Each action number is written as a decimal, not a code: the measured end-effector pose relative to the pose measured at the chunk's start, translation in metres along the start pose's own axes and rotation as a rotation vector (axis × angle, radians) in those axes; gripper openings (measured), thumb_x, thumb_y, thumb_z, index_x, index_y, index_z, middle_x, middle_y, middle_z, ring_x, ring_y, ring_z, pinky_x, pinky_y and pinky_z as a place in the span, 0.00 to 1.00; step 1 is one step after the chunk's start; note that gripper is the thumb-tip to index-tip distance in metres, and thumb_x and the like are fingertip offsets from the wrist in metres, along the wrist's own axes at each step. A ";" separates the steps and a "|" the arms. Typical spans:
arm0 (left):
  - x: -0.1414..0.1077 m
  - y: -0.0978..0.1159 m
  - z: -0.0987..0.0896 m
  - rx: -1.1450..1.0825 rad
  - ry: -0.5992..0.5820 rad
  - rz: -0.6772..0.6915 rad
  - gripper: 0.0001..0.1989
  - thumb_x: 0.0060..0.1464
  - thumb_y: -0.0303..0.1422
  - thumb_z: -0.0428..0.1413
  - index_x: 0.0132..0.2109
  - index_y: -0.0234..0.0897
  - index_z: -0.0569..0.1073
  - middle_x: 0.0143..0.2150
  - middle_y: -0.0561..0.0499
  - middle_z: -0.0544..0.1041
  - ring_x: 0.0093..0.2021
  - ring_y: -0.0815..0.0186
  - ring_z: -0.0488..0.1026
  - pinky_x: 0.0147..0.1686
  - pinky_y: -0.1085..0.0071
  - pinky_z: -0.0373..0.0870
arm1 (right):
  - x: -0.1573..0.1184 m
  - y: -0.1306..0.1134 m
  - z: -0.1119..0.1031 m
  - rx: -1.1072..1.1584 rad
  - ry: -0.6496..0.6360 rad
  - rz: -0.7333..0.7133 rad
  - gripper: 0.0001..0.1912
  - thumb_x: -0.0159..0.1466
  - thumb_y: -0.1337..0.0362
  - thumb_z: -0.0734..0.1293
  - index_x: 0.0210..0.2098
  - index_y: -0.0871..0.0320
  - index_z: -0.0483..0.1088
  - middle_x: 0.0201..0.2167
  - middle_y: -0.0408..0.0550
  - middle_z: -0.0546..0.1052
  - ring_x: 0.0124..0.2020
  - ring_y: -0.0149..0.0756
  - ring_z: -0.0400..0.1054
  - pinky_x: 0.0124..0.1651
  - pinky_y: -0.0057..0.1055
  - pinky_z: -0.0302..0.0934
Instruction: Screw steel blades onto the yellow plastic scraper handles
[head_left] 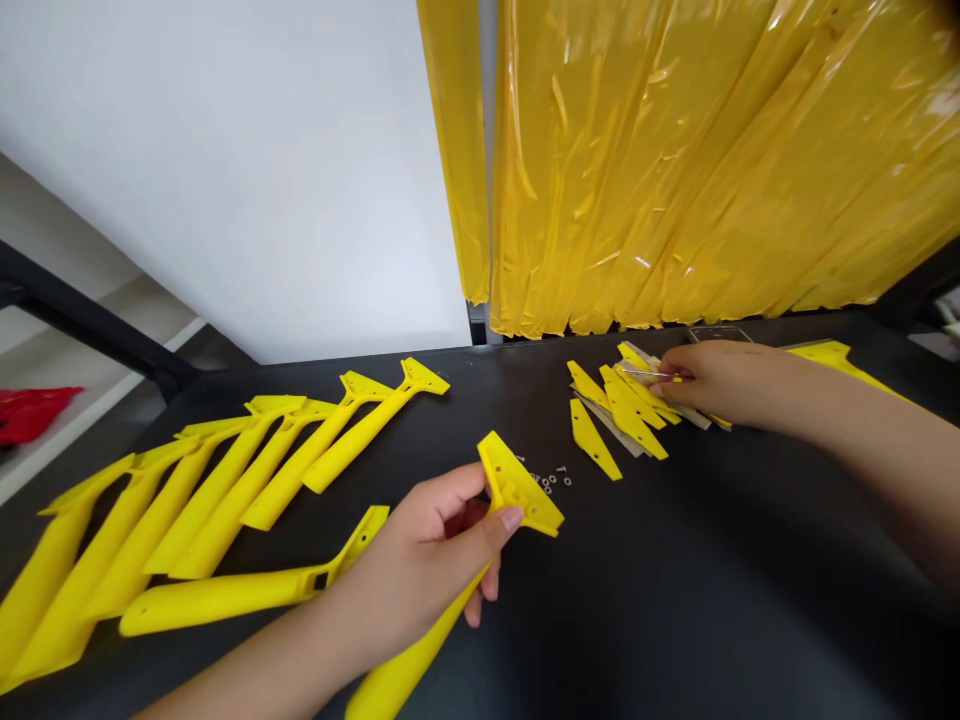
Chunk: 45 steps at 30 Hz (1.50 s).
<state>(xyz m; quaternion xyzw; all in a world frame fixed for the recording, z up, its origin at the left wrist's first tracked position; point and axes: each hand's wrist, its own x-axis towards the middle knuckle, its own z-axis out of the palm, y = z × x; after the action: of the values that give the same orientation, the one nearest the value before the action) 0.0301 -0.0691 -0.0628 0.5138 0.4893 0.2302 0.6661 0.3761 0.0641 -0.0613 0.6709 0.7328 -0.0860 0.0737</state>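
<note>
My left hand [442,550] is wrapped round the neck of a yellow scraper handle [420,660], whose flared head points up and right, its holed face showing. Over a pile of yellow trapezoid plates [630,415] at the right, my right hand [697,370] is closed in a pinch on a thin metal tool [646,373], probably tweezers. Grey blades [611,425] lie among the plates. Small screws and nuts [547,482] are scattered on the black table just beyond the held head.
Several yellow handles [217,480] lie in a row at the left, with another handle [225,602] across the front. Yellow plastic strips [675,170] hang behind the table [637,600]. A phone-like object [720,334] and a yellow piece [825,352] lie at the back right.
</note>
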 end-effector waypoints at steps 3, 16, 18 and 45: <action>0.001 -0.002 0.000 0.005 -0.008 -0.010 0.16 0.66 0.47 0.59 0.47 0.38 0.75 0.23 0.58 0.68 0.23 0.69 0.68 0.22 0.76 0.73 | 0.001 -0.002 0.001 0.011 -0.006 0.002 0.17 0.66 0.47 0.63 0.37 0.51 0.76 0.33 0.53 0.82 0.35 0.51 0.76 0.35 0.40 0.60; 0.003 -0.003 0.002 0.095 -0.007 0.051 0.14 0.67 0.44 0.58 0.45 0.36 0.76 0.29 0.56 0.69 0.24 0.71 0.68 0.26 0.74 0.72 | -0.003 -0.011 0.002 -0.015 0.020 0.035 0.16 0.67 0.47 0.63 0.40 0.49 0.76 0.25 0.47 0.78 0.28 0.45 0.72 0.34 0.39 0.58; 0.003 -0.004 0.002 0.091 0.000 0.061 0.14 0.68 0.44 0.58 0.46 0.37 0.76 0.33 0.55 0.72 0.24 0.72 0.69 0.26 0.74 0.72 | -0.002 -0.011 0.002 0.014 0.030 0.039 0.15 0.67 0.48 0.65 0.40 0.50 0.76 0.22 0.45 0.76 0.25 0.44 0.71 0.33 0.38 0.56; 0.001 -0.007 -0.007 0.145 -0.064 0.112 0.14 0.69 0.44 0.57 0.45 0.36 0.74 0.33 0.56 0.71 0.26 0.70 0.71 0.30 0.71 0.72 | -0.005 -0.013 -0.002 -0.022 0.006 0.041 0.19 0.67 0.47 0.63 0.45 0.52 0.76 0.28 0.49 0.80 0.33 0.46 0.75 0.35 0.37 0.58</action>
<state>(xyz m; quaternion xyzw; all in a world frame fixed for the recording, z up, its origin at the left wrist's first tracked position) 0.0230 -0.0676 -0.0699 0.5941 0.4537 0.2144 0.6286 0.3633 0.0583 -0.0576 0.6851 0.7201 -0.0745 0.0807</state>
